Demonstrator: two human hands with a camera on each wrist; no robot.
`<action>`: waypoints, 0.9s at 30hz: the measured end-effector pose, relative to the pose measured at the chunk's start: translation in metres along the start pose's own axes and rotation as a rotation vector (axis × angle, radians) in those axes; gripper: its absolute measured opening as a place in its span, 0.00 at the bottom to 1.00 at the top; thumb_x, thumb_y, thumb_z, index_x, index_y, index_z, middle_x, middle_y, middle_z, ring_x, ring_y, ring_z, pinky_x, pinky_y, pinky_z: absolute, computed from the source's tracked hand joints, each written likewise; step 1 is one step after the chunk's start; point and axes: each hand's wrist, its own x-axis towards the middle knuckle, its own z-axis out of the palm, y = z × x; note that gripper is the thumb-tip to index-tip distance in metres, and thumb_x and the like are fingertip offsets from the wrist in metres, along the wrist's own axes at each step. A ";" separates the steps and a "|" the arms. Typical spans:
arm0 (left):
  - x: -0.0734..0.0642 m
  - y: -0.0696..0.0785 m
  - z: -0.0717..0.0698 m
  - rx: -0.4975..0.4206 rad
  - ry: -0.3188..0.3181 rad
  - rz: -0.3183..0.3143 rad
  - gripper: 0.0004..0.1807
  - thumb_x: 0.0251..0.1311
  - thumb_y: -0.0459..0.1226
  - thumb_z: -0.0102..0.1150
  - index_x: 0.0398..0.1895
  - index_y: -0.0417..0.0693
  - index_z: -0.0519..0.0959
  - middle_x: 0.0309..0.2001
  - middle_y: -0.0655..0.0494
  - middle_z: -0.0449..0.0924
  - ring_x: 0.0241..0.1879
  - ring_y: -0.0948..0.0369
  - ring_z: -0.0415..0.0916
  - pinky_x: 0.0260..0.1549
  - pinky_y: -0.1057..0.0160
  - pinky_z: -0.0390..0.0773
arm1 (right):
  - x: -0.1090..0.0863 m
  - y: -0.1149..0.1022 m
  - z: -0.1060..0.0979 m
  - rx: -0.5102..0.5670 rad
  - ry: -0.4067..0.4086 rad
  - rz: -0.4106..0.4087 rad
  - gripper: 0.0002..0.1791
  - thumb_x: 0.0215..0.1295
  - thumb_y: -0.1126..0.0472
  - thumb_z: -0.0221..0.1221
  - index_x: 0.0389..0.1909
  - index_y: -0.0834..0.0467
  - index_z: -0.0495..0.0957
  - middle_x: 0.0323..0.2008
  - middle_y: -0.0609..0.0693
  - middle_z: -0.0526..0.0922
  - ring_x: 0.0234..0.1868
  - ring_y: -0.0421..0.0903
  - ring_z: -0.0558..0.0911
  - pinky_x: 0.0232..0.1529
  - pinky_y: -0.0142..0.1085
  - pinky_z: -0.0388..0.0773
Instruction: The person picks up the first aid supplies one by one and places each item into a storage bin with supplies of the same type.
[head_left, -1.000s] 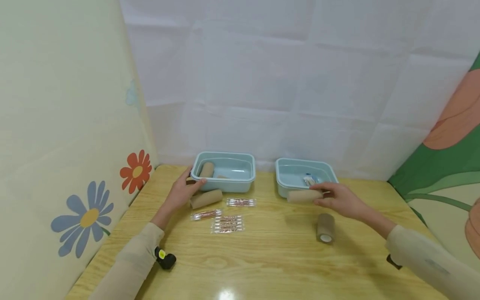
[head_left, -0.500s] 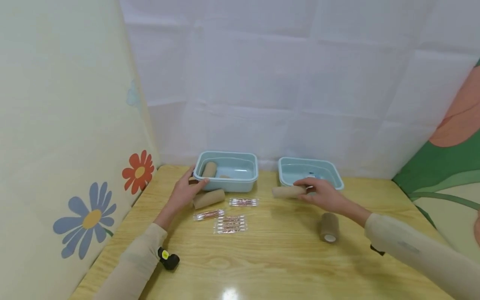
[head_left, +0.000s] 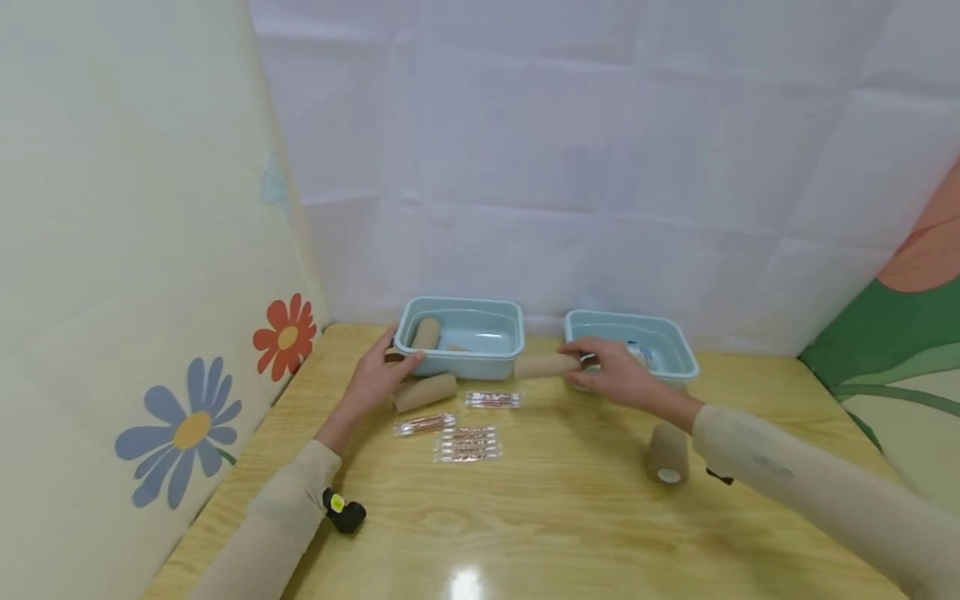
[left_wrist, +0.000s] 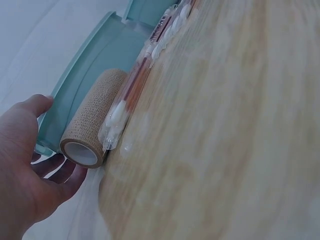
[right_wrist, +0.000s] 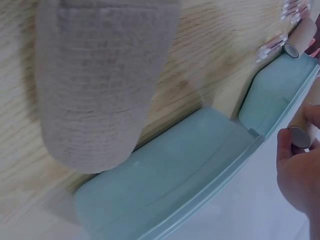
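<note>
My left hand [head_left: 377,374] grips the left corner of a light blue plastic bin [head_left: 480,367], thumb on the rim and fingers around its end. Inside that bin lies a tan bandage roll [head_left: 427,333]. Another bandage roll [left_wrist: 95,117] lies against the bin's front, close to my left fingers. My right hand [head_left: 617,372] pinches one end of a third bandage roll [head_left: 546,365], held level near the left bin's front right corner. In the right wrist view, that hand [right_wrist: 302,175] is partly cut off at the edge.
A second blue bin [head_left: 678,354] at the right holds a small white-and-blue packet [head_left: 640,354]. Clear packets of cotton swabs [head_left: 468,444] lie before the left bin. A brown bandage roll [head_left: 667,454] lies near my right forearm. A white sheet [head_left: 480,167] hangs behind.
My right hand has carried its bandage roll leftward, from in front of the right bin to near the left bin's corner. The left hand stays on its bin while the view shifts slightly.
</note>
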 end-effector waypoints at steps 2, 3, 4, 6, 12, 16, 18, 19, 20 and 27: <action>-0.001 0.000 0.001 0.001 -0.001 -0.014 0.49 0.67 0.58 0.61 0.83 0.51 0.51 0.75 0.42 0.59 0.63 0.43 0.68 0.56 0.45 0.77 | 0.005 -0.001 0.003 0.003 -0.001 0.005 0.22 0.62 0.72 0.68 0.57 0.72 0.79 0.51 0.64 0.83 0.48 0.59 0.84 0.49 0.47 0.82; -0.001 0.001 0.001 0.000 -0.003 -0.018 0.49 0.67 0.58 0.61 0.83 0.51 0.51 0.75 0.42 0.58 0.64 0.43 0.68 0.56 0.45 0.76 | 0.007 -0.001 0.005 0.001 -0.003 0.011 0.22 0.63 0.72 0.68 0.57 0.71 0.79 0.51 0.63 0.82 0.48 0.59 0.84 0.49 0.47 0.82; -0.001 0.001 0.002 0.000 -0.003 -0.024 0.49 0.67 0.58 0.61 0.83 0.52 0.50 0.75 0.43 0.58 0.64 0.43 0.68 0.56 0.45 0.76 | 0.009 -0.002 0.006 -0.001 -0.005 0.021 0.22 0.63 0.71 0.68 0.58 0.71 0.79 0.51 0.63 0.82 0.48 0.58 0.84 0.50 0.46 0.82; -0.002 0.002 0.002 -0.006 0.000 -0.031 0.48 0.67 0.58 0.62 0.83 0.53 0.51 0.75 0.44 0.59 0.64 0.44 0.68 0.56 0.45 0.76 | 0.014 -0.003 0.009 0.000 0.000 0.037 0.22 0.64 0.70 0.68 0.58 0.69 0.79 0.51 0.62 0.82 0.48 0.57 0.84 0.50 0.46 0.82; 0.000 0.005 0.001 -0.015 0.014 -0.007 0.47 0.68 0.57 0.62 0.82 0.52 0.53 0.73 0.42 0.62 0.62 0.45 0.69 0.55 0.45 0.77 | 0.030 -0.003 0.018 0.024 0.049 0.087 0.22 0.64 0.69 0.68 0.58 0.68 0.79 0.49 0.61 0.83 0.46 0.55 0.84 0.47 0.42 0.83; 0.000 0.005 0.000 -0.018 0.014 0.006 0.46 0.69 0.55 0.62 0.82 0.50 0.52 0.72 0.41 0.63 0.62 0.44 0.69 0.56 0.45 0.76 | 0.039 -0.002 0.025 0.050 0.076 0.116 0.22 0.63 0.68 0.69 0.58 0.69 0.80 0.47 0.61 0.83 0.45 0.54 0.85 0.46 0.40 0.83; -0.001 0.005 0.000 -0.020 0.012 0.007 0.47 0.69 0.54 0.62 0.82 0.49 0.51 0.72 0.39 0.62 0.62 0.44 0.69 0.57 0.45 0.76 | 0.043 -0.001 0.028 0.067 0.090 0.134 0.22 0.63 0.68 0.70 0.58 0.68 0.80 0.48 0.61 0.84 0.45 0.55 0.85 0.46 0.40 0.83; -0.001 0.004 -0.001 -0.020 0.009 0.008 0.47 0.69 0.54 0.62 0.82 0.49 0.51 0.72 0.39 0.62 0.62 0.44 0.69 0.57 0.46 0.76 | 0.045 -0.001 0.029 0.077 0.094 0.147 0.22 0.63 0.68 0.70 0.58 0.68 0.80 0.48 0.60 0.84 0.46 0.54 0.85 0.46 0.40 0.83; -0.002 0.004 -0.001 -0.021 0.010 0.007 0.46 0.69 0.54 0.62 0.82 0.49 0.51 0.72 0.39 0.62 0.62 0.43 0.69 0.57 0.46 0.76 | 0.047 -0.001 0.030 0.084 0.099 0.161 0.22 0.63 0.68 0.70 0.58 0.67 0.80 0.49 0.60 0.83 0.46 0.54 0.85 0.46 0.40 0.83; -0.004 0.005 -0.001 -0.038 0.008 0.003 0.46 0.69 0.54 0.62 0.82 0.49 0.52 0.73 0.39 0.62 0.63 0.42 0.68 0.57 0.44 0.75 | 0.062 -0.006 0.042 0.130 0.123 0.198 0.23 0.63 0.68 0.70 0.59 0.66 0.80 0.50 0.61 0.83 0.46 0.55 0.85 0.45 0.39 0.84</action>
